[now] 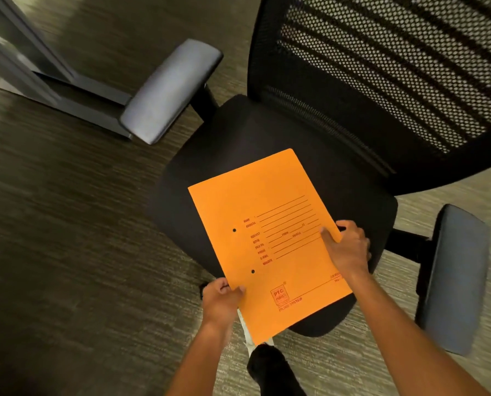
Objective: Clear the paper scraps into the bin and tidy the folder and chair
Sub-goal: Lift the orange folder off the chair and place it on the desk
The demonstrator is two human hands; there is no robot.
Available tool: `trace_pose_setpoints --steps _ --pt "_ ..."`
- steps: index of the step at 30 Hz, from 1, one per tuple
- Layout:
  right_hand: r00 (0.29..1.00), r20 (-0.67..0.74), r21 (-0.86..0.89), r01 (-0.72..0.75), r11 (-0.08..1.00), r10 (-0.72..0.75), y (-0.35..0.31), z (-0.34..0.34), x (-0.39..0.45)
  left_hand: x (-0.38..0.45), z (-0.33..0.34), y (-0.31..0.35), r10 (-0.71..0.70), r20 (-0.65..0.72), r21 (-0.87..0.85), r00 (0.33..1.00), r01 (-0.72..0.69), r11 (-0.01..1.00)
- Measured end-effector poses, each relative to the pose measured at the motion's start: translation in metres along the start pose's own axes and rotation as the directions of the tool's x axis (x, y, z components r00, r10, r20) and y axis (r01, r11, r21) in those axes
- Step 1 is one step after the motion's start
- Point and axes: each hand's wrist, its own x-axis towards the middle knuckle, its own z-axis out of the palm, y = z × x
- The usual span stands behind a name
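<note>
Head camera looks steeply down, close over the chair seat [267, 132] and floor [67, 224].

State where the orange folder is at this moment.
In the head view the orange folder sits low at centre, over the front of the black chair seat, held by the left hand and the right hand.

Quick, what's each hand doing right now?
Left hand: grip closed on the orange folder at its near left edge.
Right hand: grip closed on the folder's right edge, thumb on top.
</note>
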Motion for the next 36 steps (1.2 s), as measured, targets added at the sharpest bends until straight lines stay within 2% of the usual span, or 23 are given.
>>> trace_pose_setpoints --steps 5,10,14,18,22,28,36 --pt "0.993 0.113 0.112 -0.035 0.993 0.022 0.018 0.011 0.006 -0.008 -0.014 0.005 0.03 0.038 -0.002 0.999 -0.03 1.0" --pt "0.983 0.177 0.215 -0.085 0.973 0.047 0.001 -0.006 -0.029 -0.027 -0.034 0.012 0.106 0.062 -0.021 0.992 -0.105 0.994" --pt "0.984 0.176 0.297 -0.055 0.953 0.002 -0.01 -0.023 -0.06 -0.046 -0.06 0.024 0.185 0.104 0.003 0.977 -0.187 0.982" --pt "0.984 0.156 0.395 0.019 0.918 -0.087 -0.033 -0.045 -0.092 -0.073 -0.087 0.047 0.26 0.073 0.032 0.963 -0.262 0.964" --pt "0.97 0.144 0.494 0.102 0.863 -0.197 -0.072 -0.071 -0.118 -0.115 -0.12 0.086 0.346 0.048 0.022 0.937 -0.347 0.938" --pt "0.918 0.092 0.553 0.275 0.787 -0.386 -0.159 -0.117 -0.163 -0.19 -0.178 0.154 0.488 -0.025 0.03 0.873 -0.487 0.873" --pt "0.808 0.043 0.643 0.428 0.635 -0.588 -0.287 -0.163 -0.248 -0.292 -0.275 0.211 0.647 -0.216 0.063 0.731 -0.651 0.756"
